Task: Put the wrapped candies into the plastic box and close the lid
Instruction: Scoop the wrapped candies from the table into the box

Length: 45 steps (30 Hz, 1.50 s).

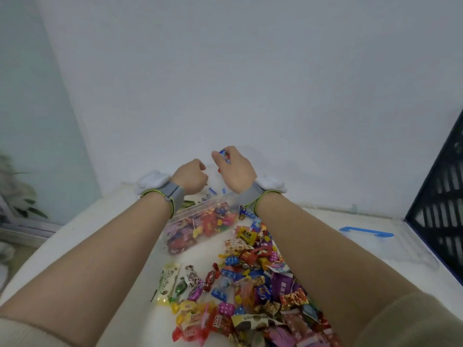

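A clear plastic box lies on the white table, holding several wrapped candies. Both my hands hover above its far end. My right hand is closed around a few candies, with a blue wrapper sticking out at the fingers. My left hand is curled into a loose fist; I cannot see anything in it. A few blue candies show just below the hands, over the box. A big heap of colourful wrapped candies covers the table in front of the box, between my forearms.
The box's clear lid with a blue clip lies on the table at the right. A dark slatted crate stands at the far right edge. A white wall is close behind the table; a plant stands at the left.
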Motion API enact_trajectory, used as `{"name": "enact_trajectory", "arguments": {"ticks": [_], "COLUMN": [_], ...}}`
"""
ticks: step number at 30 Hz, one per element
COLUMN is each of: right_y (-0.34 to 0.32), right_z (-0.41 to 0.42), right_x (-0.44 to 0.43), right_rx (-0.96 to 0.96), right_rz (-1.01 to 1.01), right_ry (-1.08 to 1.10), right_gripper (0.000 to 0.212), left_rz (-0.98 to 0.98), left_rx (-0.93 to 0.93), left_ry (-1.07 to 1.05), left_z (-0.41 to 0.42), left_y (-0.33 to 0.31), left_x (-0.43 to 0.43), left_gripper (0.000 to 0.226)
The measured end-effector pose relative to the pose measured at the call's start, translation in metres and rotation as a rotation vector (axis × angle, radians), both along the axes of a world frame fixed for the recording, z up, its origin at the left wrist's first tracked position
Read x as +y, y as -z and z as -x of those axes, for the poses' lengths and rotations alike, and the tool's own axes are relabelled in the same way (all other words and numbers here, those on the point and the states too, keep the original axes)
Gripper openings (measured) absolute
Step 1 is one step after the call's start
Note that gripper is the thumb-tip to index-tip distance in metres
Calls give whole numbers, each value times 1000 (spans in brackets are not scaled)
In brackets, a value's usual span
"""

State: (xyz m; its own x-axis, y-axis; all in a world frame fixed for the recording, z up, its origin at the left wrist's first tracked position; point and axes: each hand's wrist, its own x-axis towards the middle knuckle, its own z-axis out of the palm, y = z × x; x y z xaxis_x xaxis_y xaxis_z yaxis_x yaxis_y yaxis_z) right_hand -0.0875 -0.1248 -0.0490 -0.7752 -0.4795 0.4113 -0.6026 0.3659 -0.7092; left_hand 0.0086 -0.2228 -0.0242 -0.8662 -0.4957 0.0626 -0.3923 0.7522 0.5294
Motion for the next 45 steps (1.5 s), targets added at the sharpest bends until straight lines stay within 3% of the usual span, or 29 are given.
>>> {"name": "enact_trajectory", "arguments": {"ticks": [2, 5, 8, 11, 13, 16, 19, 23, 27, 33, 40, 45], "right_y": [6, 8, 8, 24, 43, 75, 102, 114, 106, 73, 61, 71], "right_z": [1, 4, 7, 16, 29, 51, 56, 55, 46, 40, 43, 39], "right_x": [-12, -13, 2, 39, 70, 102, 111, 110, 119, 135, 150, 145], "right_rx": [30, 114, 92, 90, 142, 152, 68, 49, 93, 5, -96, -39], "right_rz": [-82, -104, 98, 217, 51, -406, -680, -659, -650, -812, -909, -883], "right_ry": [-63, -126, -16, 128, 165, 200, 176, 212, 191, 91, 68, 171], "right_gripper": [44, 51, 43, 33, 34, 35, 52, 55, 38, 25, 32, 30], "left_rz": [-37, -34, 5, 131, 216, 325, 434, 584, 486, 163, 297, 340], "left_rx": [-86, 10, 203, 319, 333, 297, 294, 323, 228, 41, -78, -124], "left_ry": [6, -69, -140, -43, 14, 85, 212, 367, 432, 310, 4, -1], "left_z": [-6, -10, -13, -11, -8, -2, 1, 6, 23, 55, 69, 76], "left_y": [7, 10, 2, -5, -4, 3, 13, 22, 34, 71, 107, 119], "left_x": [-8, -12, 3, 35, 54, 70, 78, 90, 113, 144, 145, 145], "left_gripper": [51, 47, 45, 41, 40, 40, 38, 36, 41, 50, 49, 51]}}
